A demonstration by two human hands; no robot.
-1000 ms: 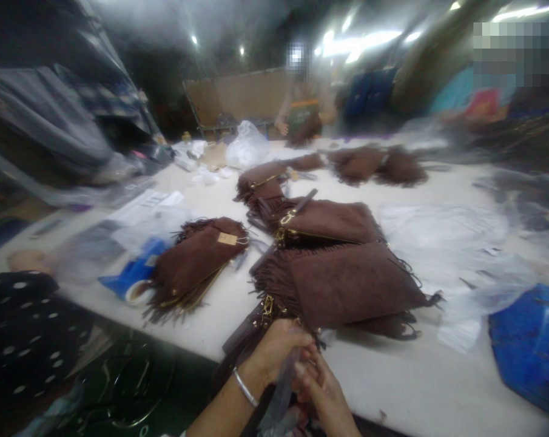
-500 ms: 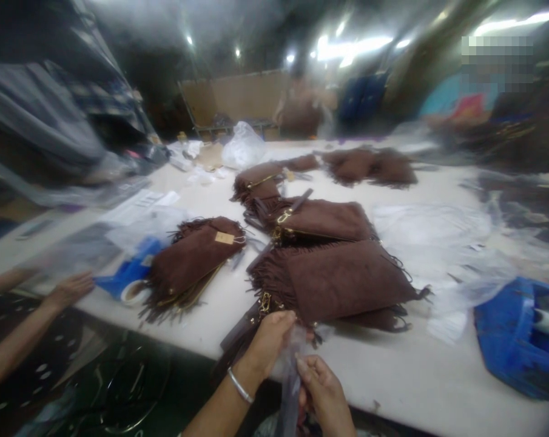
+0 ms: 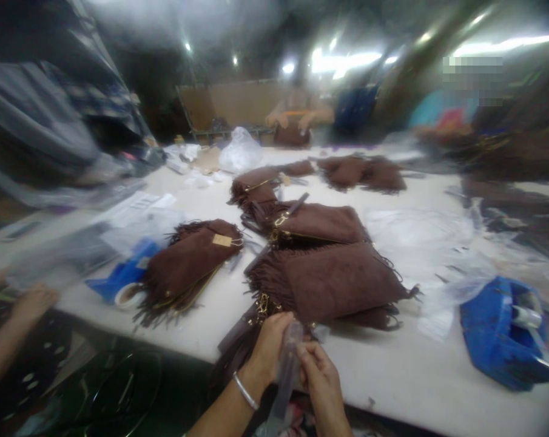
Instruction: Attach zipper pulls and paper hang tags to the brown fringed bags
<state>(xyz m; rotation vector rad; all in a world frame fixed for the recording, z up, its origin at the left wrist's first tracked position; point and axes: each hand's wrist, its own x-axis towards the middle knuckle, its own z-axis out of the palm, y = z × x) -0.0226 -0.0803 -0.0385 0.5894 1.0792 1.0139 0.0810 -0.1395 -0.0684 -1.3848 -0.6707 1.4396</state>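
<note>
At the table's front edge, my left hand [image 3: 269, 347], with a silver bangle on its wrist, is closed on a narrow clear plastic sleeve [image 3: 285, 371]. My right hand [image 3: 320, 375] pinches the same sleeve from the right side, fingertips together. The sleeve hangs down past the table edge between both hands; what it contains, if anything, is unclear. Just beyond my hands lies a brown fringed suede bag [image 3: 335, 282] with gold chain hardware [image 3: 262, 303]. Dark straps hang over the edge beside my left wrist. A second brown bag [image 3: 322, 223] lies behind it.
More fringed bags [image 3: 190, 258] lie left, one tagged. A blue tape dispenser [image 3: 501, 334] stands right; another blue dispenser [image 3: 124, 273] is left. Clear plastic bags [image 3: 420, 227] cover the right side. A co-worker's hand [image 3: 35, 300] is at the left edge; other people work across the table.
The view has shifted slightly. My hands stay on the plastic sleeve, its upper end now showing more clearly. The left co-worker's hand has drawn back; the person opposite now holds up a brown bag.
</note>
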